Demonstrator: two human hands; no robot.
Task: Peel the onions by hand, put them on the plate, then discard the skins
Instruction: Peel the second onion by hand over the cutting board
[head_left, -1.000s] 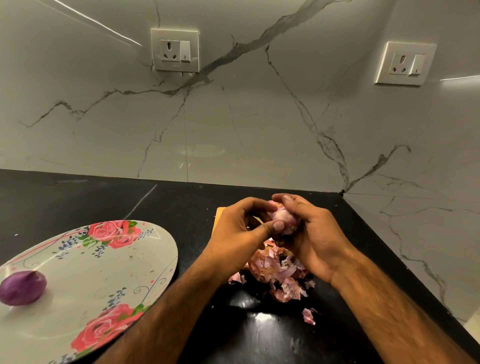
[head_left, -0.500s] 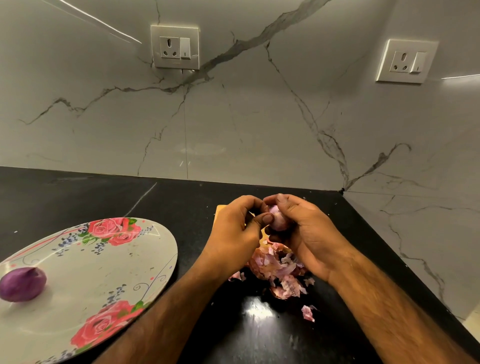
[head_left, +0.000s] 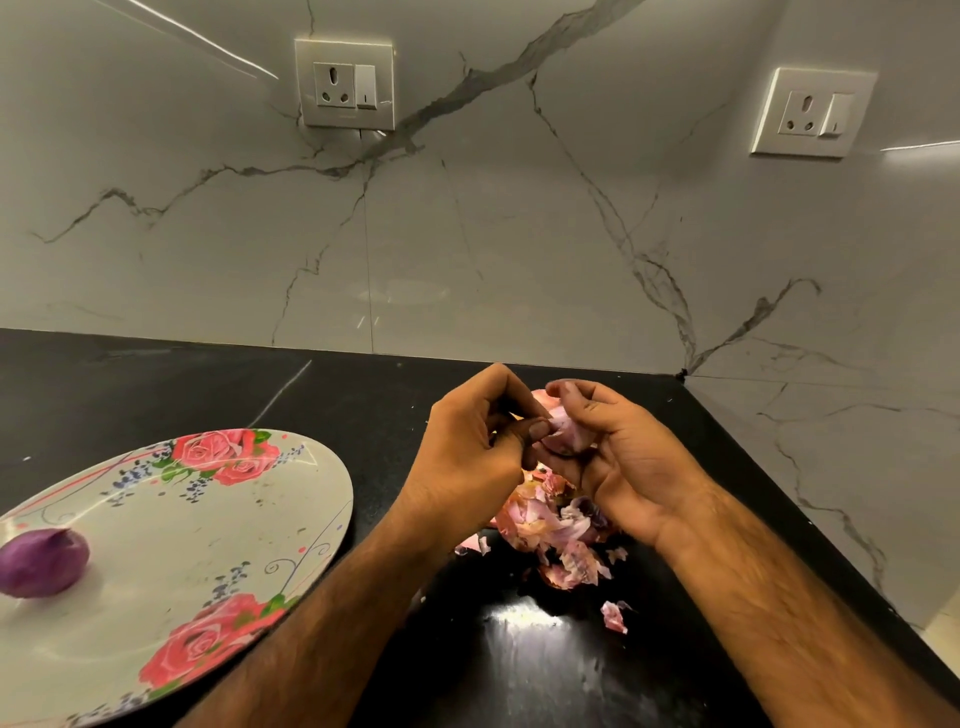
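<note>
One onion (head_left: 565, 435), centre frame, sits clasped in my right grip (head_left: 628, 467) while my left grip (head_left: 467, 457) pinches its loose skin; I would strip shallowly over the skin pile (head_left: 553, 530), keeping flesh unbruised.

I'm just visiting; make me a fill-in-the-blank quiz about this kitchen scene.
1. A peeled purple onion lies on the flowered ____.
2. The left hand and right hand work a second onion above a pile of ____.
3. The countertop is ____.
Missing: plate; skins; black.
</note>
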